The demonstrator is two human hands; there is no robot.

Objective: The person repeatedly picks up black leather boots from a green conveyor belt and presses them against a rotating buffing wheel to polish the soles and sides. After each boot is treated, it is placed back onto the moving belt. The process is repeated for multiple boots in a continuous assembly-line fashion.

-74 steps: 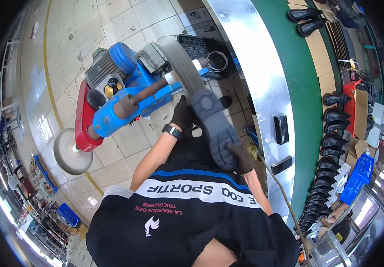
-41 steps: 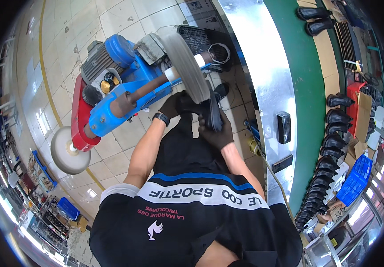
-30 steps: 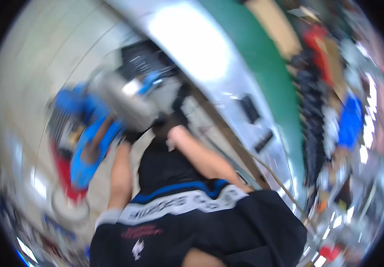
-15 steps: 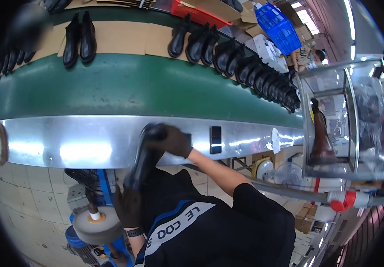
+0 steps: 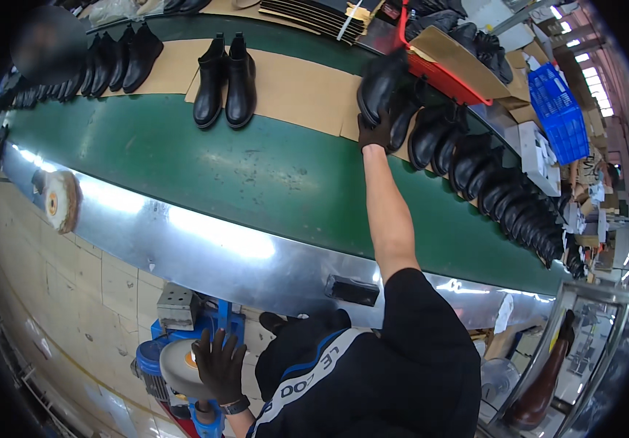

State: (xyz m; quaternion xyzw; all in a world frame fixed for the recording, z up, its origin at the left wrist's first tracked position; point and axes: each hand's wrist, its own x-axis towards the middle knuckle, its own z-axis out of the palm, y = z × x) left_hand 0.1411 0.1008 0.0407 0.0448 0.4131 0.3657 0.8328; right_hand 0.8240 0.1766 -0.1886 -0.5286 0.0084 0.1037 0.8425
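Observation:
Far across the green bench, my right hand (image 5: 375, 133), in a dark glove, is closed on the toe end of a black ankle boot (image 5: 381, 86). That boot stands or tilts at the near end of a row of similar black boots (image 5: 442, 142); I cannot tell whether its sole rests on the cardboard. My left hand (image 5: 218, 365), also in a dark glove, is open with its fingers spread and holds nothing. It is in front of a grey polishing wheel (image 5: 176, 367) on a blue machine; whether it touches the wheel I cannot tell.
A pair of black boots (image 5: 240, 84) stands on the cardboard strip (image 5: 300, 91), with more boots (image 5: 139, 58) farther left. A black phone (image 5: 352, 290) lies on the metal ledge (image 5: 285, 266). A pale buffing wheel (image 5: 61, 203) sits at left, a glass-sided frame with a brown boot (image 5: 541, 390) at right.
My right hand has gone from a boot held over the ledge to a boot in the far row. My left hand has dropped away, fingers spreading. The view has shifted.

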